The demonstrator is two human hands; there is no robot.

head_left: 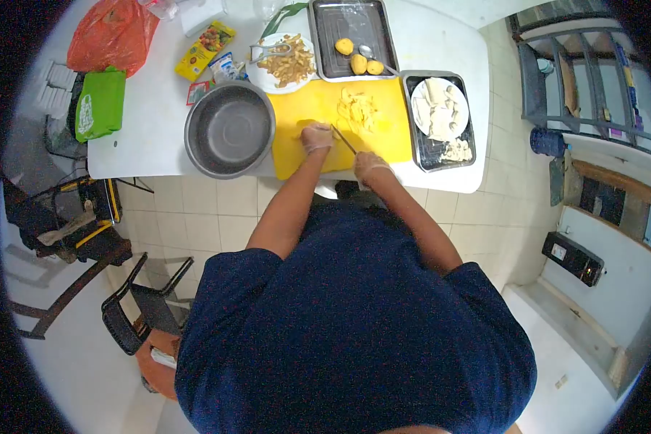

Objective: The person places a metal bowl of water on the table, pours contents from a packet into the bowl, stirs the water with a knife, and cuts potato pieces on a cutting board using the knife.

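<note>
My right hand, in a clear plastic glove, is closed round the handle of a knife. Its blade slants up and left over a yellow cutting board, the tip close to my left hand. That hand, gloved too, is pressed down on the board with curled fingers; whatever lies under them is hidden. A pile of cut yellow strips, looking like potato, lies just beyond the knife. Left of the board stands a deep grey basin, with nothing visible inside.
Behind the board are a dark tray with peeled potatoes and a spoon, and a white plate of brownish strips with tongs. At right, another tray bears a plate of pale pieces. A yellow packet and bags stand left.
</note>
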